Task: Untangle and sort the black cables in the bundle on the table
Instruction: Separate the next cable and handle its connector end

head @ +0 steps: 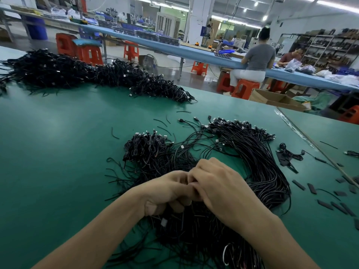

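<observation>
Both hands, left hand (167, 193) and right hand (219, 189), are pinched together over the tangled cables (194, 230) at the bench's (58, 152) near edge, fingers curled on strands, probably. Looks like mid-untangle; next it needs one cable teased free toward the combed-out bunch (258, 152).
</observation>
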`<state>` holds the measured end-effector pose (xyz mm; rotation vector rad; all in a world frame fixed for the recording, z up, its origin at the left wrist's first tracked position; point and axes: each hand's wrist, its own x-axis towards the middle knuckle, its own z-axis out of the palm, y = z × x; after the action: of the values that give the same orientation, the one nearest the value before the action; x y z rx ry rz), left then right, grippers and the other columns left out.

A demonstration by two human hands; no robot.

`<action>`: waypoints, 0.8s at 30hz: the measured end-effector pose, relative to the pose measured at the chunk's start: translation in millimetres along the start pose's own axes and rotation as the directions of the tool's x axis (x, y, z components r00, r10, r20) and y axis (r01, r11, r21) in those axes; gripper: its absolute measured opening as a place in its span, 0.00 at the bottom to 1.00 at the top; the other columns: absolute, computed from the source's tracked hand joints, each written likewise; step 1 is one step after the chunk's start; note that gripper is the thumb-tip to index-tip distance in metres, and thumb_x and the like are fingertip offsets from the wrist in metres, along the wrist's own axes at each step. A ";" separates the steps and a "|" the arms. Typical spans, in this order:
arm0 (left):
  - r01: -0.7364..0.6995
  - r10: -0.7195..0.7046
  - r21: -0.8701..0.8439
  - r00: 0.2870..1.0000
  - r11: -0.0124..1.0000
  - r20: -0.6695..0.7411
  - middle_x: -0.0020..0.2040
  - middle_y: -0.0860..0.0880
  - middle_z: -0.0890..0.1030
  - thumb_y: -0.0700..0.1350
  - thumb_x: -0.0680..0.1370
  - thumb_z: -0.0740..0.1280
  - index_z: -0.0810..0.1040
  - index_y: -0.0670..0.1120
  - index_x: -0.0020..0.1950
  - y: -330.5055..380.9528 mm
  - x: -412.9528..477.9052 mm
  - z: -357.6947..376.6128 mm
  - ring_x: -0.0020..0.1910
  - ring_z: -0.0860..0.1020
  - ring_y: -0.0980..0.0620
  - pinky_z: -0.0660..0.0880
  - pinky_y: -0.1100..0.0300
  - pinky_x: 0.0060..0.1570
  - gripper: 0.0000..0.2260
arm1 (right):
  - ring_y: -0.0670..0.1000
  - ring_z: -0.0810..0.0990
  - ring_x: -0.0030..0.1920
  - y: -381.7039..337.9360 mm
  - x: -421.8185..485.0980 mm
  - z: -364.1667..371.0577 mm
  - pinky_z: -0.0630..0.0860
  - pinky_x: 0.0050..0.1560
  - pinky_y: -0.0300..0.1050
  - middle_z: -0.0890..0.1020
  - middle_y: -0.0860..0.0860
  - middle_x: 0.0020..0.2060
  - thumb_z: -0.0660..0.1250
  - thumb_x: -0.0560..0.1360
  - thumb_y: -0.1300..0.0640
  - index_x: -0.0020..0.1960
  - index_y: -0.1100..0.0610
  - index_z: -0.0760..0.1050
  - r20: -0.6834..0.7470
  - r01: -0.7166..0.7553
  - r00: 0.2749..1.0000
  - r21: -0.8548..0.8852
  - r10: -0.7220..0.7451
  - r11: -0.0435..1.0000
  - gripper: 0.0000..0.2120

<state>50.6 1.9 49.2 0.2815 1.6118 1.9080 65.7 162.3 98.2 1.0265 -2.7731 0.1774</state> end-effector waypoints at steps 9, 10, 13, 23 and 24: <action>-0.222 0.198 -0.523 0.975 0.823 -0.102 0.41 0.44 0.79 0.33 0.73 0.65 0.81 0.39 0.51 3.2 9.0 8.4 0.36 0.77 0.53 0.77 0.64 0.33 0.09 | 0.50 0.73 0.49 9.7 3.0 18.0 0.73 0.45 0.40 0.76 0.47 0.48 0.67 0.77 0.56 0.47 0.55 0.78 -0.418 -0.187 0.883 0.102 0.212 0.977 0.03; -0.248 0.214 -0.518 0.969 0.818 -0.127 0.43 0.43 0.81 0.34 0.73 0.67 0.83 0.40 0.51 2.3 10.9 9.1 0.39 0.80 0.52 0.80 0.62 0.38 0.10 | 0.50 0.73 0.49 11.6 3.7 19.0 0.71 0.44 0.39 0.75 0.47 0.47 0.67 0.77 0.56 0.47 0.55 0.78 -0.446 -0.204 0.859 0.155 0.253 0.966 0.03; -0.325 0.234 -0.327 0.928 0.887 -0.289 0.46 0.45 0.83 0.37 0.69 0.72 0.84 0.44 0.50 0.6 15.1 7.9 0.45 0.81 0.50 0.80 0.59 0.49 0.11 | 0.49 0.73 0.47 17.6 4.9 23.5 0.71 0.44 0.39 0.73 0.45 0.45 0.68 0.77 0.58 0.47 0.56 0.78 -0.470 -0.207 0.825 0.264 0.313 0.942 0.02; -0.347 0.403 0.205 0.795 0.915 -0.453 0.36 0.46 0.85 0.51 0.73 0.74 0.77 0.53 0.55 -3.4 17.5 8.3 0.34 0.81 0.52 0.78 0.62 0.36 0.13 | 0.36 0.76 0.44 9.6 8.5 39.3 0.69 0.42 0.23 0.76 0.44 0.42 0.69 0.78 0.62 0.46 0.54 0.78 -0.532 -0.104 0.707 0.573 0.466 0.813 0.04; -0.372 0.395 0.143 0.796 0.917 -0.458 0.40 0.44 0.86 0.45 0.77 0.72 0.77 0.52 0.57 -3.0 18.6 9.2 0.39 0.83 0.51 0.81 0.59 0.41 0.11 | 0.35 0.77 0.45 6.7 9.2 40.4 0.70 0.41 0.22 0.77 0.43 0.43 0.69 0.78 0.63 0.46 0.53 0.78 -0.515 -0.078 0.707 0.625 0.485 0.777 0.06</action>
<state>41.8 20.4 44.4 0.1679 2.0466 2.3940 49.4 154.6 60.3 0.4217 -2.1959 1.2250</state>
